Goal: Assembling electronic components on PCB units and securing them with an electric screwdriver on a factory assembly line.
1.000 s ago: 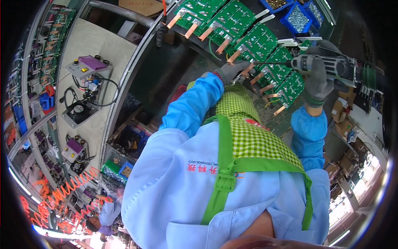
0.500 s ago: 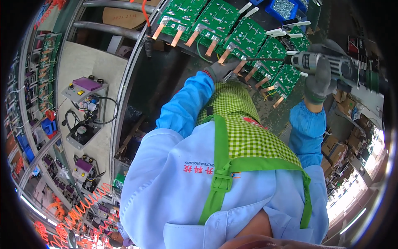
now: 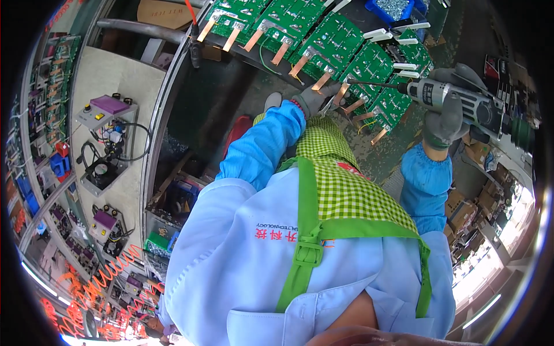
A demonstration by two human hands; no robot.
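Note:
A row of green circuit boards (image 3: 332, 43) curves across the top, with flat copper strips jutting from the near edges. My right hand (image 3: 444, 121), in a grey glove, is closed around a grey power screwdriver (image 3: 430, 92) at the right. Its long thin bit (image 3: 378, 84) points left, and the tip meets the upper end of one copper strip (image 3: 341, 93). At that same strip, my left hand (image 3: 314, 101), also gloved, has its fingers closed on the lower part; the strip partly hides the fingertips. A small shiny piece near those fingers is too unclear to name.
White sticks (image 3: 378, 36) stand out among the boards. Behind them is a blue bin (image 3: 391, 10) of small metal parts. A metal-framed bench (image 3: 153, 138) at left carries purple-topped devices (image 3: 109, 106). A dark cable end (image 3: 195, 53) hangs beside the first board.
The bit tip has gone from one copper strip to the neighbouring one on the right. My left hand has shifted along with it. The boards appear farther left and higher in view.

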